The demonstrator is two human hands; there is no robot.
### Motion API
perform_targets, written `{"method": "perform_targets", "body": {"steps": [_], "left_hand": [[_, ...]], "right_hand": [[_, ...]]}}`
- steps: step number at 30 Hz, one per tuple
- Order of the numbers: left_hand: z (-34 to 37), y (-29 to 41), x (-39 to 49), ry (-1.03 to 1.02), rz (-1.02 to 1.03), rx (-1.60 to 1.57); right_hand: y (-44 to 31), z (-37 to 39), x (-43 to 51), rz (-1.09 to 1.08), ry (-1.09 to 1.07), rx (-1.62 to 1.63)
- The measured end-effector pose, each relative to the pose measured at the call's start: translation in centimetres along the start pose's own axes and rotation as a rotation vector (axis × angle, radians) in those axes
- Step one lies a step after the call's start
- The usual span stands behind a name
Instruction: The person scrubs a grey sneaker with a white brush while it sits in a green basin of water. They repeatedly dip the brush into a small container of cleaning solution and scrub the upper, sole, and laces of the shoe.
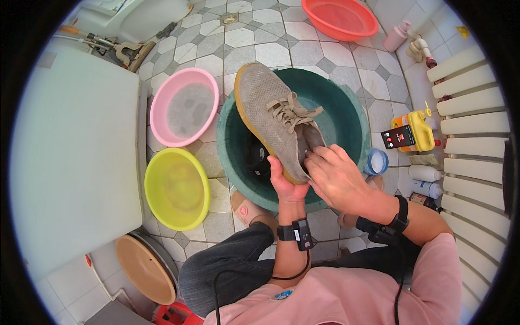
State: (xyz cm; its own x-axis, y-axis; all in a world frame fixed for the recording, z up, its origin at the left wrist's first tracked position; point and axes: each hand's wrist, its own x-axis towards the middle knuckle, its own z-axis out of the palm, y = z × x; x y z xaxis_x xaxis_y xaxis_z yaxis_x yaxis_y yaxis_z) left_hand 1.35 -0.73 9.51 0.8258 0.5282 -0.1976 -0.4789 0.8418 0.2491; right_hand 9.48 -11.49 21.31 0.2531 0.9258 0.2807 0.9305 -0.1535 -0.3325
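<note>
A grey-brown knit lace-up shoe [264, 95] with a yellowish sole is held over a large green plastic tub [345, 101], its toe pointing away from me. From below, my left hand [286, 180] grips the shoe near the heel, thumb against the side of the sole. My right hand [339, 174] is at the heel collar, its fingertips partly inside the shoe's opening; what they pinch there is hidden. The laces [292, 111] are tied. Inside the tub, beneath the shoe, sits a black object [256, 154], mostly covered from view.
Left of the tub stand a pink basin [185, 107] and a yellow-green basin [176, 189], both holding cloudy liquid. A red basin [341, 18] lies beyond. To the right are a blue cup of white powder [378, 161], a yellow jug [422, 130] with a phone [398, 137] against it, and a radiator [473, 142].
</note>
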Motion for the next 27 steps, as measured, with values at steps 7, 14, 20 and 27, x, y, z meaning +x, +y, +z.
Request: {"method": "perform_targets", "body": {"steps": [7,14,20,27], "left_hand": [[0.6,0.3,-0.2,0.047,-0.028,0.036],[0.7,0.3,-0.1,-0.025,-0.058,-0.002],[0.5,0.1,-0.3,0.072,-0.075,0.105],[-0.1,0.2,0.1,-0.128,-0.115,-0.113]], "right_hand": [[0.2,-0.7,0.1,0.065,-0.124,0.048],[0.1,-0.9,0.2,0.050,-0.126,0.017],[0.9,-0.4,-0.2,0.033,-0.226,0.070],[2.0,-0.5,-1.0,0.047,-0.078,-0.073]]}}
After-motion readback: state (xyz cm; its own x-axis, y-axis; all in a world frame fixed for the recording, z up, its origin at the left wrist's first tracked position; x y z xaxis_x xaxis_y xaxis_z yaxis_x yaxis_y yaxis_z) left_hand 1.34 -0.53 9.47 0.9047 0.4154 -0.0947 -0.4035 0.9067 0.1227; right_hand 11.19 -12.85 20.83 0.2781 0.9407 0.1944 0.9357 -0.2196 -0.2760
